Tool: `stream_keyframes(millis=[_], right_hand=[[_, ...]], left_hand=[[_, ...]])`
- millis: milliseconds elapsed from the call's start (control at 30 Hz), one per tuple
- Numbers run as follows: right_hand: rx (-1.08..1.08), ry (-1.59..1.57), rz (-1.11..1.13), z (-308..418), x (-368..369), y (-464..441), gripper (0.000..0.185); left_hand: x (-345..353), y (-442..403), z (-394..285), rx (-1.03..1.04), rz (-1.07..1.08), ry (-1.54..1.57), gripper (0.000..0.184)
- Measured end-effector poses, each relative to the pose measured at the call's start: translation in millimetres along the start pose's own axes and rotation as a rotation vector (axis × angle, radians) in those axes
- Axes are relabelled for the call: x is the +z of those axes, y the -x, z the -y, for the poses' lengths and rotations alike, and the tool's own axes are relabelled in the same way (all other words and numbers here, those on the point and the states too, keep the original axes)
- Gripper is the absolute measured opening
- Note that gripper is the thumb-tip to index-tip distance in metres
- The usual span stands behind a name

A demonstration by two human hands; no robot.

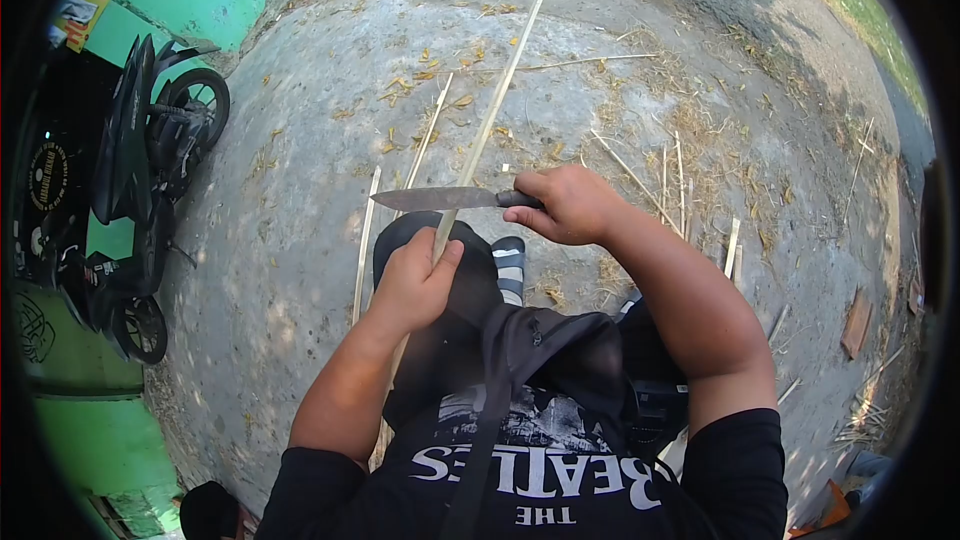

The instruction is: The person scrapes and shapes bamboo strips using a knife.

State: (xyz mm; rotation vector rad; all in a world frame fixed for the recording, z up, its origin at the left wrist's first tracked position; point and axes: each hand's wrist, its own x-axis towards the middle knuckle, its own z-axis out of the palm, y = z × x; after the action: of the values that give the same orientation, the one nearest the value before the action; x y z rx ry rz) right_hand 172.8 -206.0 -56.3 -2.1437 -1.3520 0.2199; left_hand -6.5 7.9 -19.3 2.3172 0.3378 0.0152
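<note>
My right hand (570,203) is closed around the dark handle of a knife (435,199), its broad, brownish blade pointing left. The blade lies across a long, pale bamboo strip (500,90), just above my left hand (417,280). That hand is wrapped round the strip, thumb along its side, over my dark-clothed knee. From my grip the strip runs up and away past the top of the view, and its lower end passes down beside my left forearm. Whether the edge bites into the strip I cannot tell.
Loose bamboo strips (364,250) lie on the concrete ground (290,150) left of my knee, with more thin pieces (640,180) to the right. A parked motorcycle (150,170) stands at the left by a green wall. Dry leaves and shavings are scattered ahead. A brown block (856,323) lies far right.
</note>
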Motion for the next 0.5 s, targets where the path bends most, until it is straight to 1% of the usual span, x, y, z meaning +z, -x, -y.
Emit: stream_keyframes(millis=[100,300,500], right_hand=[[0.019,-0.026,-0.007,-3,0,-1,0.047],[-0.051,0.008,0.002,6,0,0,0.045],[-0.007,-0.010,0.043,9,1,-7,0.047]], left_hand=[[0,2,0,0.013,-0.014,-0.014,0.040],[6,3,-2,0.065,-0.069,-0.056,0.035],[11,7,0,0.117,-0.141,-0.059,0.032]])
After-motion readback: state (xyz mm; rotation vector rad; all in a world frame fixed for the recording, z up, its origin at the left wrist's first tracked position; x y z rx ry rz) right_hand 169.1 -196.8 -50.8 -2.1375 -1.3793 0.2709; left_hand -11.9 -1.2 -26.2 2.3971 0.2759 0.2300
